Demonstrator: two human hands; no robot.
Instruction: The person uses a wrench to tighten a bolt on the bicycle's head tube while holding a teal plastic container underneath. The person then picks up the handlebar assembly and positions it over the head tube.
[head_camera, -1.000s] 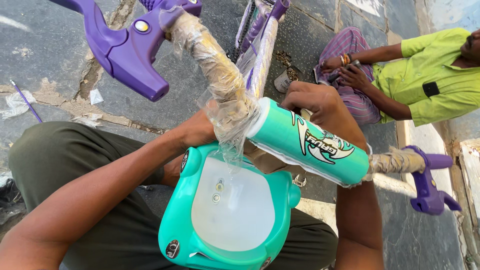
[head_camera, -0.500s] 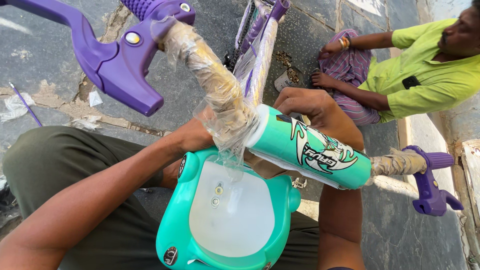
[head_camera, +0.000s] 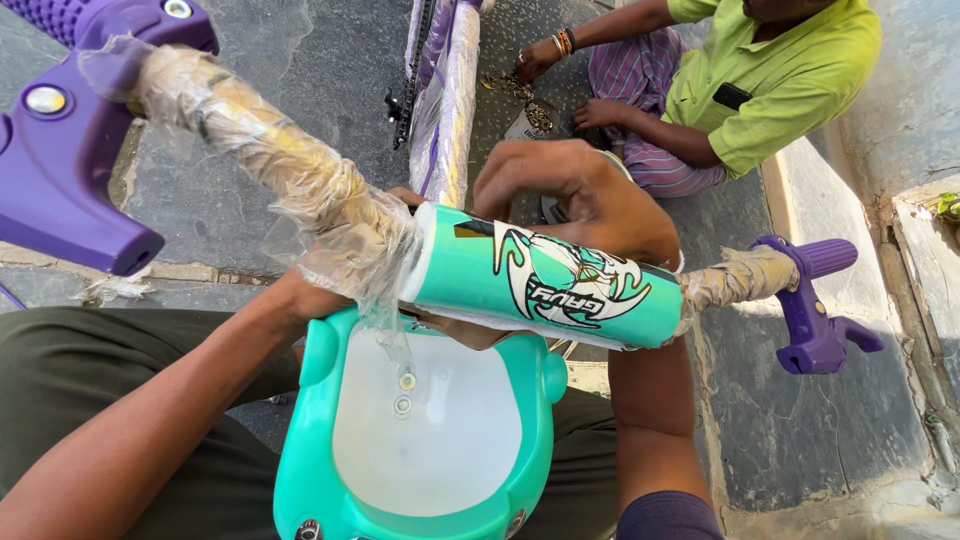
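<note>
I look down on a small bicycle's handlebar, wrapped in clear plastic (head_camera: 290, 170), with purple grips and brake levers at the left end (head_camera: 60, 170) and the right end (head_camera: 815, 310). A teal foam pad (head_camera: 545, 280) with a white and black graphic covers the bar's middle. My right hand (head_camera: 580, 195) rests on the pad's far side, fingers curled over it. My left hand (head_camera: 320, 295) reaches under the bar behind the plastic wrap, mostly hidden. Below sits a teal front basket (head_camera: 320, 440) with a white inside and two screws.
A person in a green shirt (head_camera: 770, 80) sits on the stone pavement at the upper right, hands among small metal parts (head_camera: 525, 95). The plastic-wrapped bicycle frame (head_camera: 445, 90) runs away from me. A raised stone kerb (head_camera: 920, 260) lies to the right.
The view has shifted closer and slightly left. My right hand has lifted a little on the foam pad. The seated person's hands have moved toward the small parts.
</note>
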